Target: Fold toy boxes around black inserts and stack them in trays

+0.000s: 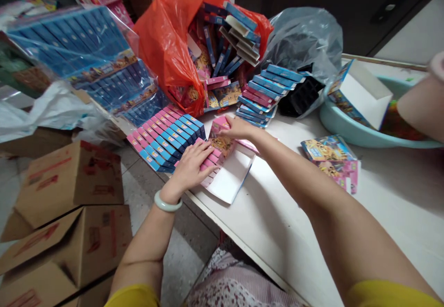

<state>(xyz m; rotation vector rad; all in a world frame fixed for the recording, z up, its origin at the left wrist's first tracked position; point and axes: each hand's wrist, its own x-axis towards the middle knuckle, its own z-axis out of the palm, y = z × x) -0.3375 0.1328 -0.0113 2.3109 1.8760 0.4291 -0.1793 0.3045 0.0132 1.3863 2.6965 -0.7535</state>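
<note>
My left hand (194,162), with a pale bangle at the wrist, lies flat with its fingers stretched over a row of small pink boxes (212,160). These stand packed in an open display box (231,173) with a white inside. My right hand (239,128) is closed on a pink box (219,125) at the far end of that display box; its fingertips are partly hidden. Left of my hands, rows of pink and blue boxes (168,133) stand upright at the table edge.
Behind are a red plastic bag (169,34) full of boxes and a stack of boxes (267,89). A blue basin (357,133) and two boxes (329,154) are on the right of the white table (277,233). Cartons (69,182) stand left. Another person's arm (421,103) enters right.
</note>
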